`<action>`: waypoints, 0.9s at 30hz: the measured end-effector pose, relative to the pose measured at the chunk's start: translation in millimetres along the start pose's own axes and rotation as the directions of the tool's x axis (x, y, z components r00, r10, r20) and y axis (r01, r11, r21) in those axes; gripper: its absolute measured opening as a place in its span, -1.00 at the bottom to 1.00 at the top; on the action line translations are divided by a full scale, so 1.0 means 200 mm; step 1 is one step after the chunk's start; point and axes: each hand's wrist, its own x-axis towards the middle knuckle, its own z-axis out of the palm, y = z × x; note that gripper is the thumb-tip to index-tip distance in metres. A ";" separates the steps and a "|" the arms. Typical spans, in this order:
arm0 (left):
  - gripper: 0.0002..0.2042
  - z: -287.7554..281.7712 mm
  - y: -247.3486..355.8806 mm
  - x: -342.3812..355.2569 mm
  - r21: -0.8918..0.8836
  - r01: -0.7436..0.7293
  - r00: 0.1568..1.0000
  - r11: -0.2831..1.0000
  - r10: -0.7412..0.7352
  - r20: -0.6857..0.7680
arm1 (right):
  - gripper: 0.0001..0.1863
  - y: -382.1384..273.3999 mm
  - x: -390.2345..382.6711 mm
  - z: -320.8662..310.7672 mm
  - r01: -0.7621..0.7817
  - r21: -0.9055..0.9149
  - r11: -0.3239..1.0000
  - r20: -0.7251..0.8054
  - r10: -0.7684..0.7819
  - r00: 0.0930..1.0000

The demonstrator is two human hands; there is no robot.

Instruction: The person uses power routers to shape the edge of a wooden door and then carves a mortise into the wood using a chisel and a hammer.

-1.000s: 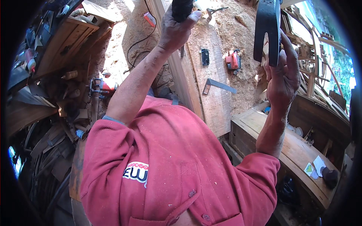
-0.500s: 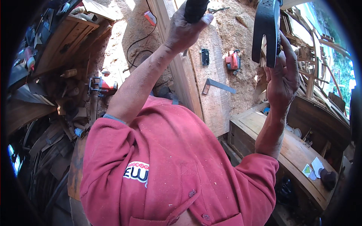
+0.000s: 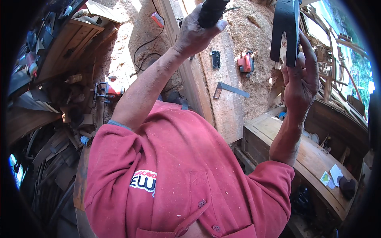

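Left hand (image 3: pixel 194 35) wrapped round black handle (image 3: pixel 211 15), right hand (image 3: pixel 300 84) at hammer claw (image 3: pixel 286 20).
I can't tell its grasp; a slipping claw could nick its fingers.

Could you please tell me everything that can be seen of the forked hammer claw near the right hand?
The hammer claw is dark and looks like smooth metal, split into two long prongs by a narrow slot. The prongs point toward the picture's bottom; the upper end meets the top edge. The right hand has its fingers at the right-hand prong, but their grip is partly hidden.
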 end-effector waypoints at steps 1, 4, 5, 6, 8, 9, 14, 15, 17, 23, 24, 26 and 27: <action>-0.61 0.00 -0.01 -0.01 0.000 -0.002 1.000 1.000 0.002 0.000 | -0.50 -0.01 0.01 0.00 0.005 -0.002 1.000 0.002 -0.005 1.000; -0.65 0.00 -0.04 -0.03 -0.023 -0.110 0.994 0.994 0.110 0.025 | -0.46 -0.06 0.04 0.00 0.059 -0.058 0.997 -0.055 -0.062 0.997; -0.67 0.02 -0.02 -0.06 -0.228 0.027 0.999 0.973 -0.020 0.032 | -0.45 -0.09 0.05 0.00 0.109 -0.110 0.988 -0.112 -0.121 0.986; -0.67 0.03 -0.03 -0.09 -0.328 0.094 0.995 0.940 -0.083 0.048 | -0.45 -0.10 0.06 -0.01 0.134 -0.124 0.983 -0.094 -0.146 0.985; -0.70 0.05 -0.05 -0.14 -0.383 0.152 0.988 0.911 -0.143 0.050 | -0.48 -0.10 0.07 0.01 0.200 -0.058 0.978 -0.081 -0.205 0.975; -0.72 0.04 -0.04 -0.13 -0.339 0.144 0.990 0.930 -0.139 0.040 | -0.50 -0.11 0.07 0.03 0.265 -0.089 0.960 -0.013 -0.267 0.964; -0.67 -0.02 0.07 -0.21 -0.362 0.126 0.986 0.924 -0.156 -0.055 | -0.55 -0.26 0.10 0.02 0.366 -0.484 0.795 0.495 -0.096 0.863; -0.67 -0.03 0.06 -0.20 -0.366 0.110 0.988 0.924 -0.141 -0.059 | -0.55 -0.25 0.10 0.03 0.346 -0.391 0.853 0.407 -0.176 0.896; -0.66 -0.03 0.06 -0.21 -0.242 0.011 1.000 0.970 -0.014 -0.007 | -0.54 -0.24 0.08 0.04 0.357 -0.175 0.918 0.206 -0.320 0.925; -0.64 -0.02 0.07 -0.21 -0.299 0.082 0.996 0.951 -0.064 0.068 | -0.44 -0.32 0.05 -0.06 0.467 -0.564 0.680 0.557 -0.104 0.824; -0.65 -0.02 0.11 -0.20 -0.262 0.050 0.998 0.964 -0.036 0.057 | -0.47 -0.30 0.04 -0.06 0.463 -0.460 0.758 0.429 -0.267 0.863; -0.67 -0.01 0.13 -0.20 -0.144 0.033 0.998 0.989 -0.024 0.063 | -0.44 -0.25 0.00 -0.02 0.485 -0.281 0.828 0.237 -0.430 0.871; -0.67 -0.01 0.11 -0.21 -0.149 0.028 0.997 0.988 -0.017 0.075 | -0.42 -0.22 -0.04 -0.01 0.466 -0.371 0.803 0.303 -0.370 0.878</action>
